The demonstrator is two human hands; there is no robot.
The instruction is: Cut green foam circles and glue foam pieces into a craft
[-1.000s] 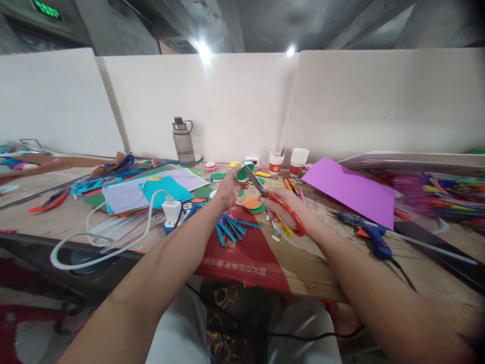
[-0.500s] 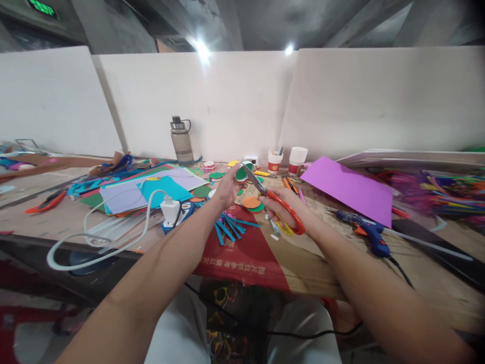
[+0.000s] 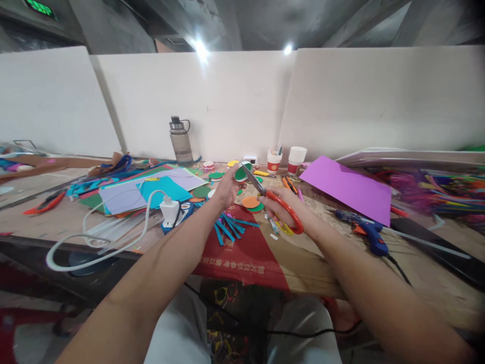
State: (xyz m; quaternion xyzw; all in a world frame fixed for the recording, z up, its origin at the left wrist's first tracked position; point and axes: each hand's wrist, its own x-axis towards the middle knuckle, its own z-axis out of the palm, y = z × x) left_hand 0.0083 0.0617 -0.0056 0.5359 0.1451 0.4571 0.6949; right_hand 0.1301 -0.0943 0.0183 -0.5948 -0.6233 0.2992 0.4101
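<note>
Closed round a small green piece with a white edge (image 3: 240, 174), my left hand (image 3: 227, 188) is raised over the middle of the table; the piece looks like a paper disc or shallow cup, partly hidden by my fingers. My right hand (image 3: 282, 202) grips red-handled scissors (image 3: 296, 221). Their blades point up and left and reach against the green piece; how far apart the blades are I cannot tell. Below my hands lie an orange paper disc (image 3: 251, 202) and a bundle of blue paper strips (image 3: 230, 230).
A grey water bottle (image 3: 181, 141) and paper cups (image 3: 296, 161) stand along the white board. Coloured paper sheets (image 3: 121, 194) and a white plug with its cord (image 3: 169, 210) lie left. On the right are a purple sheet (image 3: 350, 189) and a blue glue gun (image 3: 373, 235).
The view has shifted very slightly. Both hands, the scissors and the green piece keep almost the same position.
</note>
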